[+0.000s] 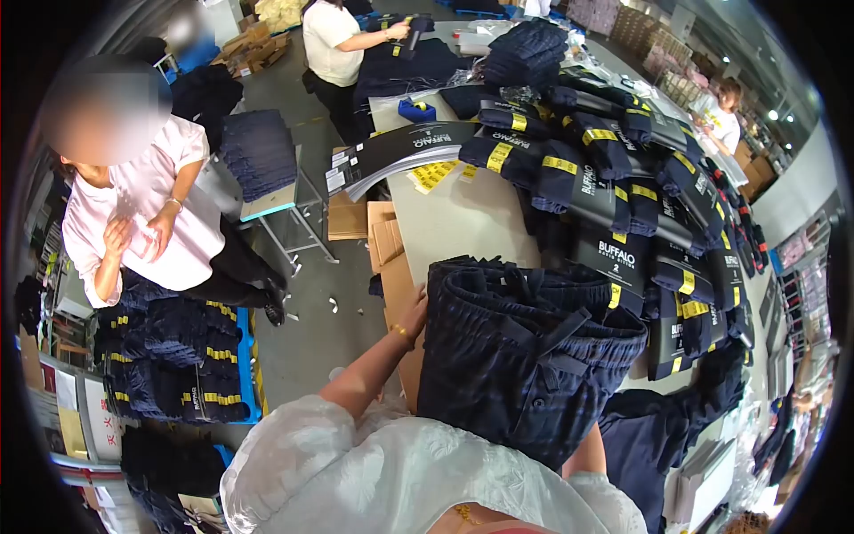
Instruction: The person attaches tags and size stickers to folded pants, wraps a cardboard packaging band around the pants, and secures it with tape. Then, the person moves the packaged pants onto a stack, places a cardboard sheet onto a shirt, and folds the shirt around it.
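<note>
A thick stack of dark navy plaid trousers [525, 356] with drawstring waistbands is held in front of my body, over the near edge of the table [458, 222]. My left hand [416, 311] presses against the stack's left side, its fingers partly hidden by the cloth. My right arm reaches under the stack's lower right, and the hand itself is hidden behind the trousers. Just beyond the stack lie folded navy garments in black Buffalo sleeves [614, 254] with yellow stickers. A fanned pile of black card sleeves [400, 151] rests farther back on the table.
At the left stands a person in a pink top [142, 205], beside stacked garments on a blue pallet [247, 365]. A small stand [271, 203] bears more trousers. Another person [334, 40] works at the table's far end. Cardboard boxes [387, 245] stand by the table's left edge.
</note>
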Demonstrator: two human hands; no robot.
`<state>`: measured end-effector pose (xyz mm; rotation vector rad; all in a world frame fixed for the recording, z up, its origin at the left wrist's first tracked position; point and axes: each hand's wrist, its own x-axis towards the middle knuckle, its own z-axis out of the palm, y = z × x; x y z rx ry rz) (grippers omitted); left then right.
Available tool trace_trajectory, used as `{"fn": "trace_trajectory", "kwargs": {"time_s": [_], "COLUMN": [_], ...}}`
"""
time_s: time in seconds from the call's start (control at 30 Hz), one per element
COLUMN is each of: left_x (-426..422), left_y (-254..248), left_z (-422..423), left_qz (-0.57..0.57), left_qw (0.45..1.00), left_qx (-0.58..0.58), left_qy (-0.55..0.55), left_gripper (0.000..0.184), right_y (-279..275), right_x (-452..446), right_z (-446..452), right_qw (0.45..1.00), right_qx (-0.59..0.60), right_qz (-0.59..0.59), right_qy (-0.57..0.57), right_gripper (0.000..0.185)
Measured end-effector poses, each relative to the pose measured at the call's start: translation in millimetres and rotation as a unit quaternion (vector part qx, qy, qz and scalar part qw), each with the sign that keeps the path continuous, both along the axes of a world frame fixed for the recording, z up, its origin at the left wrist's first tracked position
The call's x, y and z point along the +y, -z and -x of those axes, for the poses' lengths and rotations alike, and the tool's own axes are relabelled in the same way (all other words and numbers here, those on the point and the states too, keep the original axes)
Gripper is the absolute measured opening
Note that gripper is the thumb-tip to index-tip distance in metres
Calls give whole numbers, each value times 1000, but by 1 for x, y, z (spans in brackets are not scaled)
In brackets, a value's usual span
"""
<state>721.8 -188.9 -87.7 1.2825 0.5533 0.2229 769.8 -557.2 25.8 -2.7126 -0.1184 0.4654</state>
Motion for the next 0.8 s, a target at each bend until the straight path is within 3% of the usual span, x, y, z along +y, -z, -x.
{"fn": "trace_trajectory", "kwargs": {"time_s": [0.03, 0.1, 0.2, 0.23, 0.27, 0.33, 0.37, 0.5, 0.7, 0.8], "left_x": [0, -7, -15, -23, -30, -37, -39, -48, -67, -74], "left_y": [-37, -121, -201, -221, -233, -227, -227, -237, -235, -259], "left_z": [18, 55, 103, 112, 120, 122, 125, 128, 130, 133], "left_qz": [-15, -33, 0, 15, 44, -73, -72, -164, -207, -356], "left_qw": [1000, 998, 996, 994, 987, 973, 975, 975, 969, 923], "left_qx": [-24, -46, -86, -106, -146, -198, -193, -127, -135, -143], "left_qy": [-5, -18, 5, 15, 48, 96, 79, 86, 0, 39], "left_gripper": [42, 40, 27, 26, 24, 24, 24, 27, 30, 30], "right_y": [-20, -42, -75, -82, -117, -146, -146, -149, -151, -149], "right_x": [15, -29, -78, -113, -65, -47, -40, -20, -18, -17], "right_z": [2, 26, 44, 53, 48, 66, 73, 85, 83, 79], "right_qw": [1000, 975, 855, 796, 728, 689, 691, 776, 838, 857], "right_qx": [1, -31, -42, -27, -7, -7, 9, -138, -112, -130], "right_qz": [-2, -214, -509, -598, -678, -723, -720, -615, -533, -498], "right_qy": [-5, 45, 86, 91, 100, -55, -63, -9, 4, 13], "right_gripper": [77, 64, 44, 38, 32, 43, 43, 53, 54, 50]}}
